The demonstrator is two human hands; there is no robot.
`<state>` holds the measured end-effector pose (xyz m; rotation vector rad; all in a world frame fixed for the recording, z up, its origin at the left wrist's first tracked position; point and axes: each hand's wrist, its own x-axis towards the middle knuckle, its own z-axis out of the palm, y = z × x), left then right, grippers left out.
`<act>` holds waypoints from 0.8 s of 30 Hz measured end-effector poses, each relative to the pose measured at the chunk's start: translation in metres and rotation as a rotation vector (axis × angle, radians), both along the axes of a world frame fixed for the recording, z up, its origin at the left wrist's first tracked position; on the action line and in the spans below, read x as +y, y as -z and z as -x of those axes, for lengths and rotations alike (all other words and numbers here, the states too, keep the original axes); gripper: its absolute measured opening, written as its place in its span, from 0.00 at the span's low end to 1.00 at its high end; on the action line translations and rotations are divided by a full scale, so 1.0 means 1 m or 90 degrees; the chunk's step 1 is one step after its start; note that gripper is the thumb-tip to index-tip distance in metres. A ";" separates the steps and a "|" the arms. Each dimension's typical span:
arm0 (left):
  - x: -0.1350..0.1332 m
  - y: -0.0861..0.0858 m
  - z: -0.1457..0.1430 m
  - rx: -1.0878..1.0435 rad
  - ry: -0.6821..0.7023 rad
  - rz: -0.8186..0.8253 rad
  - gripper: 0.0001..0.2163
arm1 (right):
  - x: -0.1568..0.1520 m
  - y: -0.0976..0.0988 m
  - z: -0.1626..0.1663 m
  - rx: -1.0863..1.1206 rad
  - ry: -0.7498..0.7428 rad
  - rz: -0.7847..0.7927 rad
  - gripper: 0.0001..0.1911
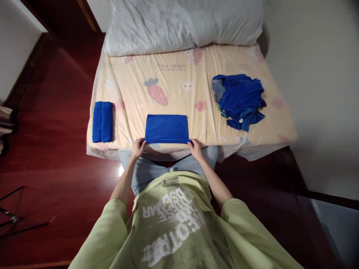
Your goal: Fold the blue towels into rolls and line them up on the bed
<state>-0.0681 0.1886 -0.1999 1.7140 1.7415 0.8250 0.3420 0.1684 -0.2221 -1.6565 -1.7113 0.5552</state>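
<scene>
A blue cloth (pixel 167 126) lies flat on the bed in front of me, its near edge turned over into a narrow band. At the left end of that band, my left hand (pixel 138 148) pinches the cloth between thumb and fingers. My right hand (pixel 195 148) grips the band's other end the same way. Farther left on the bed sit two blue cloth rolls (pixel 102 122) side by side. To the right is a crumpled heap of blue cloths (pixel 241 98), with a grey piece and some green edging showing in it.
The bed (pixel 129 89) has a pale yellow sheet printed with carrots and rabbits. A large grey-white bundle of bedding (pixel 182 26) covers its far end. A wall (pixel 314 93) stands on the right. Black stand legs (pixel 14 218) rest on the dark red floor at left.
</scene>
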 end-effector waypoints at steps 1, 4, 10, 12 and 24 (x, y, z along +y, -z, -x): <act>0.002 0.000 0.000 0.002 -0.001 0.002 0.20 | 0.002 0.001 0.001 0.000 0.010 0.010 0.20; 0.010 0.000 -0.001 0.010 -0.007 0.012 0.20 | 0.006 0.003 0.004 0.003 0.030 0.038 0.24; 0.027 -0.002 0.000 0.032 -0.022 0.039 0.20 | 0.012 -0.002 0.005 0.067 0.053 0.083 0.22; 0.031 -0.003 0.001 0.049 -0.024 0.041 0.21 | 0.012 -0.004 0.006 0.074 0.055 0.086 0.20; 0.031 -0.011 -0.005 0.135 -0.036 0.056 0.16 | 0.010 -0.010 0.009 0.033 0.072 0.084 0.12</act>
